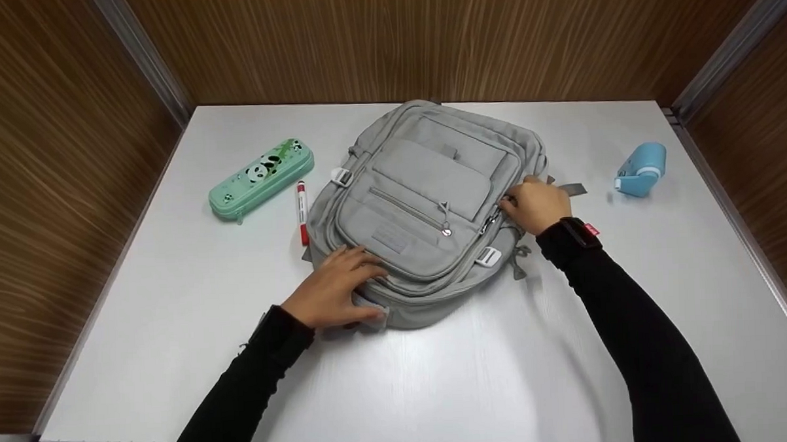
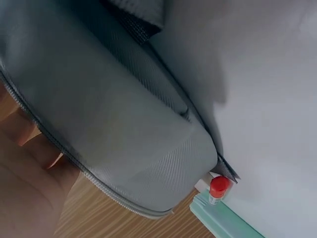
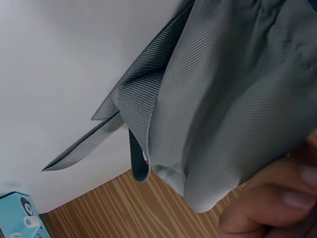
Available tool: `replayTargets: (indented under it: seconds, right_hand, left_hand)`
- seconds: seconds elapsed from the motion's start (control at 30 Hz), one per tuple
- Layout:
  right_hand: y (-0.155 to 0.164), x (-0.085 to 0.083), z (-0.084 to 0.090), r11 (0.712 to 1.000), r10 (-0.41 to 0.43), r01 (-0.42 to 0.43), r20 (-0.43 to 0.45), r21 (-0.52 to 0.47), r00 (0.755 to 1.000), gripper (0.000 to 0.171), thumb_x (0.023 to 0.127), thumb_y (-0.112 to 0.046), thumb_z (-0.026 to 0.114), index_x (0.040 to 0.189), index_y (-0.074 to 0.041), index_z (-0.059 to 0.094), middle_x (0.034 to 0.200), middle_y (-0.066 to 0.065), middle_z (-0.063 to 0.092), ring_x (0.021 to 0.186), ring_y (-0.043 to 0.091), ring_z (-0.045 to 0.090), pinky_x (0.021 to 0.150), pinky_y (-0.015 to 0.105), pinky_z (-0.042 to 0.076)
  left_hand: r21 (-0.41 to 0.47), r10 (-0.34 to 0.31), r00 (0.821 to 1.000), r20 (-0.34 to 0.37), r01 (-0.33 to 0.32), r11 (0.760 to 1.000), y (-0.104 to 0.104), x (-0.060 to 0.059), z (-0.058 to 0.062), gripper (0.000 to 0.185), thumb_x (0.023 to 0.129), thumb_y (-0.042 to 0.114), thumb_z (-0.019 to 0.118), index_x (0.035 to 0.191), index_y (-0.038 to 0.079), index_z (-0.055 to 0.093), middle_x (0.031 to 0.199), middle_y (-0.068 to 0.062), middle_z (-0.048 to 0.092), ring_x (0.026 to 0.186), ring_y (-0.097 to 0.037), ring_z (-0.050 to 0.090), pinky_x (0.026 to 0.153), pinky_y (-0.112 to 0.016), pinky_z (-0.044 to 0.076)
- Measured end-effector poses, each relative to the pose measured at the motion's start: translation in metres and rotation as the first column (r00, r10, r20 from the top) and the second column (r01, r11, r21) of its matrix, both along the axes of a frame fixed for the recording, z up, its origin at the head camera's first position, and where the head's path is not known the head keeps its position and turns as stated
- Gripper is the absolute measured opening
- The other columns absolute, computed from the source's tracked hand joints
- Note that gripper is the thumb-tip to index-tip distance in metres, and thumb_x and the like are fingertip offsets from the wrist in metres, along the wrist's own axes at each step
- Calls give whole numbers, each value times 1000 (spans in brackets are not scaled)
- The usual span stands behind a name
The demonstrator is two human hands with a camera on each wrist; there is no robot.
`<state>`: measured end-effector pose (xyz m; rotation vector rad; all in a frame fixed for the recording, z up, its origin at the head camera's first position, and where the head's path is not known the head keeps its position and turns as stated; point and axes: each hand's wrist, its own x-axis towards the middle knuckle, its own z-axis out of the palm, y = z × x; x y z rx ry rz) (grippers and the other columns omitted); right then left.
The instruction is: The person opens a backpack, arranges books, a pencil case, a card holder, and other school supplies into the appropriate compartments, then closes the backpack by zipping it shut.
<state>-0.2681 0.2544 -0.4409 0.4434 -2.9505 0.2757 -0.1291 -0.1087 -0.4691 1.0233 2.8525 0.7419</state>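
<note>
Pressing flat left hand (image 1: 334,288) on backpack (image 1: 425,200), right hand (image 1: 535,204) pinching zipper, marker (image 1: 301,211) beside.

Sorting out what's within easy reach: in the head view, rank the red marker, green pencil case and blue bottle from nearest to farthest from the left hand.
1. Red marker, just beyond the left hand.
2. Green pencil case, farther left.
3. Blue bottle, far right.

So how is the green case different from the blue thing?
The case is mint green, long and flat, with a panda on it; the blue thing is plain, short and rounded. The case lies left of the backpack, the blue thing right. Both rest on the white table, untouched.
</note>
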Motion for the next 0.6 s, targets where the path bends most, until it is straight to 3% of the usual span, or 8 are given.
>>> replayTargets:
  seconds: [0.23, 0.6]
  right_hand:
    - [0, 2, -1, 997, -15, 17, 41, -71, 999, 24, 87, -25, 68, 99, -6, 74, 88, 16, 62, 76, 40, 64, 63, 55, 49]
    - [-2, 25, 16, 983, 39, -47, -45, -175, 998, 13, 86, -12, 61, 87, -1, 68, 79, 13, 59, 67, 32, 58, 58, 47, 44]
  left_hand:
    - [-73, 8, 999, 34, -5, 997, 1, 0, -2, 70, 74, 49, 79, 136, 25, 57, 146, -2, 49, 146, -31, 31, 123, -48, 15]
    - [-106, 1, 1000, -10, -2, 994, 3, 1, -9, 71, 71, 50, 80, 135, 28, 59, 151, -3, 46, 145, -34, 34, 116, -53, 30]
